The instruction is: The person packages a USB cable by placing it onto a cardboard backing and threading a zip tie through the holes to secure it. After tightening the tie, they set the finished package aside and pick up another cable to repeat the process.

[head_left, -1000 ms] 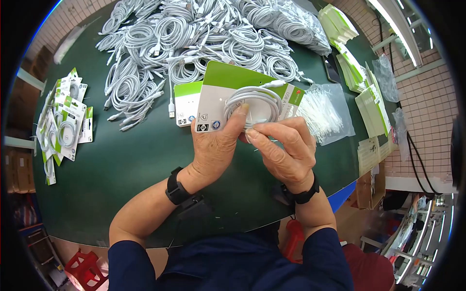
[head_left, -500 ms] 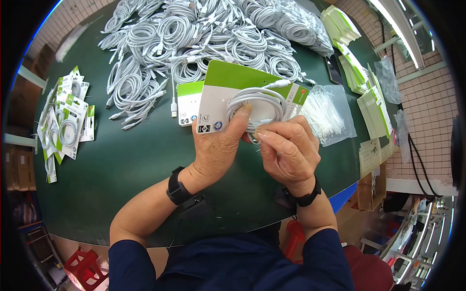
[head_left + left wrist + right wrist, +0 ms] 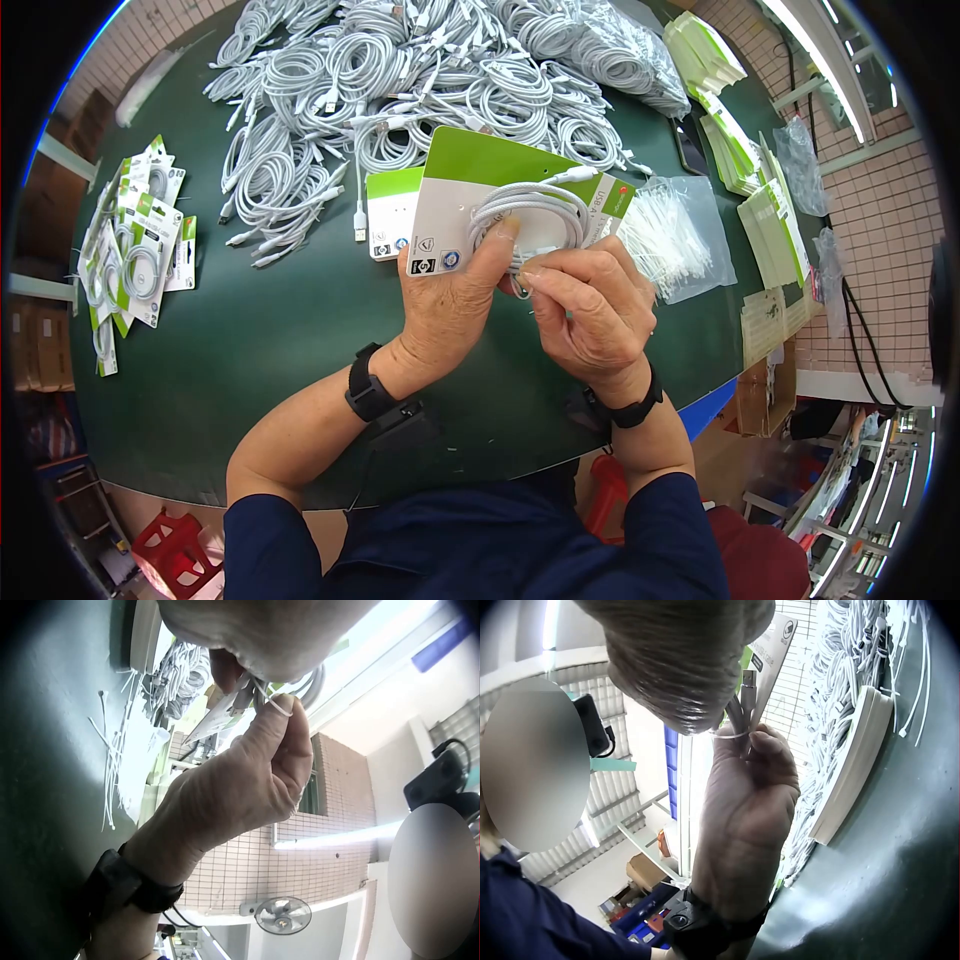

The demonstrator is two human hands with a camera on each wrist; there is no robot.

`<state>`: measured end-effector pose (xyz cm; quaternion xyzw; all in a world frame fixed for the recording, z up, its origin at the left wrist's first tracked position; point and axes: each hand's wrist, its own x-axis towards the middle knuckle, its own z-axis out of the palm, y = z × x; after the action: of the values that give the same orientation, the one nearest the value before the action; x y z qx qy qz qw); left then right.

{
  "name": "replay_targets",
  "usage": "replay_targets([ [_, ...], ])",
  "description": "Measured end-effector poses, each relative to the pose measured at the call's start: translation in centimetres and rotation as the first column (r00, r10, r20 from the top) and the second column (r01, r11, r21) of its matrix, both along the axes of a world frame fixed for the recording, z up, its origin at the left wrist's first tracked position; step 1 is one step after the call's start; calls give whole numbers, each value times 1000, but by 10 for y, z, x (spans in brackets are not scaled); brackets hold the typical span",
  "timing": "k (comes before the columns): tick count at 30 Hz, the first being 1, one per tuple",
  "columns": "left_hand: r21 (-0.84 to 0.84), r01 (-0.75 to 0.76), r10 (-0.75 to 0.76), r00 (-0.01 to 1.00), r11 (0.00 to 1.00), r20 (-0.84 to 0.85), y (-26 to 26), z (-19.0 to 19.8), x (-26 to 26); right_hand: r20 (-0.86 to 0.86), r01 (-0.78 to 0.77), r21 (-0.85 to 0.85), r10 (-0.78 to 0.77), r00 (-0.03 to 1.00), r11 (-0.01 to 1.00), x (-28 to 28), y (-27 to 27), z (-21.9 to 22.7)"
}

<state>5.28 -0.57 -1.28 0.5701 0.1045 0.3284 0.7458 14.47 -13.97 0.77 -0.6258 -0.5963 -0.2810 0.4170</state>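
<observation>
My left hand grips a green and white packaging card, its thumb pressing a coiled grey-white USB cable against the front. The card is tilted and held up above the table. Close beside it, at the coil's lower side, my right hand pinches a thin white cable tie between thumb and forefinger. In the right wrist view the tie loops across the cable's strands, and a USB plug sticks up near the card. The fingers behind the card are hidden in the head view.
A large heap of coiled cables covers the back of the green table. Carded cables lie at left. On the right are a bag of white cable ties, stacked cards and a phone. More cards lie behind the held card.
My right fingertips have shifted slightly right and down along the coil's lower edge, and a small loop now shows just left of them. My left hand keeps its hold on card and cable.
</observation>
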Motion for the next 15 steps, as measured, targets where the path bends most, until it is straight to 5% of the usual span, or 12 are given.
replay_targets([
  [10, 80, -13, 15, 1000, 997, -17, 0, 0, 0, -12, -24, -5, 24, 1000, 1000, 0, 1, 0],
  [15, 264, -43, 48, 999, 964, -13, 3, -5, -1, -8, -23, -5, 23, 1000, 1000, 0, 1, 0],
])
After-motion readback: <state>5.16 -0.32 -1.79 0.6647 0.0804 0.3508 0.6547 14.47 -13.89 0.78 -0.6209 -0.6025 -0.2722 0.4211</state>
